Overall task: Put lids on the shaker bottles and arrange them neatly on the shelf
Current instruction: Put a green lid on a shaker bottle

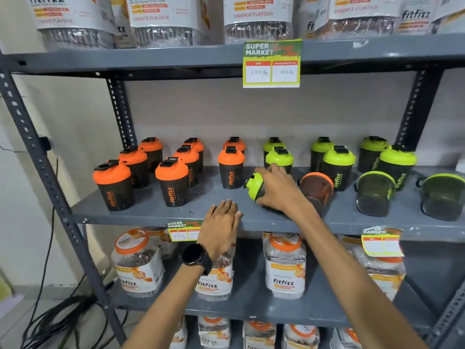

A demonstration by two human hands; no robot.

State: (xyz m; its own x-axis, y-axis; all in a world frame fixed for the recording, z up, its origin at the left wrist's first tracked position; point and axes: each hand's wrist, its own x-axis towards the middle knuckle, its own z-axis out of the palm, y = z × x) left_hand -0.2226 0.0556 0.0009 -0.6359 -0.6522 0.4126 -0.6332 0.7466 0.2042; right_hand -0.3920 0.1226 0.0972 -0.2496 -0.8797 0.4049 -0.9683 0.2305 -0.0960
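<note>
Presently, middle shelf (151, 215), left to right: orange-lidded shakers (171, 181) upright in rows; green-lidded shakers (338, 167) upright behind; a lidded orange bottle (317, 188) and two green-rimmed pieces (375, 193) lying loose at the front.

Risk, judged: the tilted green-lidded bottle (254, 185), swung upright carelessly, could knock the neighbouring orange shaker or roll off the front edge.

Left hand (221, 224): fingers together, flat on the shelf lip, holding nothing.

Right hand (279, 187): fingers clamped around the tilted green-lidded bottle, just above the shelf.

8 orange shakers (171, 182), 7 green (338, 167), 2 hands (219, 227).
</note>
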